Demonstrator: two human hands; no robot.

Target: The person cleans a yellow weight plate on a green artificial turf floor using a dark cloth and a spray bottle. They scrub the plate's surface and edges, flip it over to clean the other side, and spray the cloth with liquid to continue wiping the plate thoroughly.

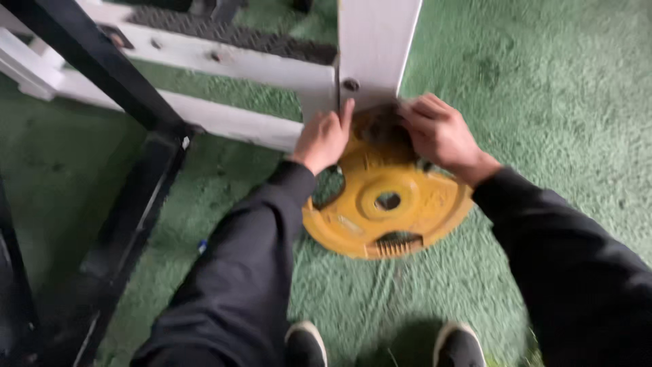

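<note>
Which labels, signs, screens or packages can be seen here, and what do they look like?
No packages, signs or screens in view.
Weight plate: round, yellow, on the green turf under both hands; raised moulded markings on its face, blurred.
White frame: upright post behind the plate, no label visible.
Left hand and right hand grip the plate's far edge.

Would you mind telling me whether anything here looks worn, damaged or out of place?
The yellow plate looks worn: its paint is scuffed and dark near the top edge, where both the left hand and the right hand grip it against the white post. Nothing looks spilled or broken.
</note>
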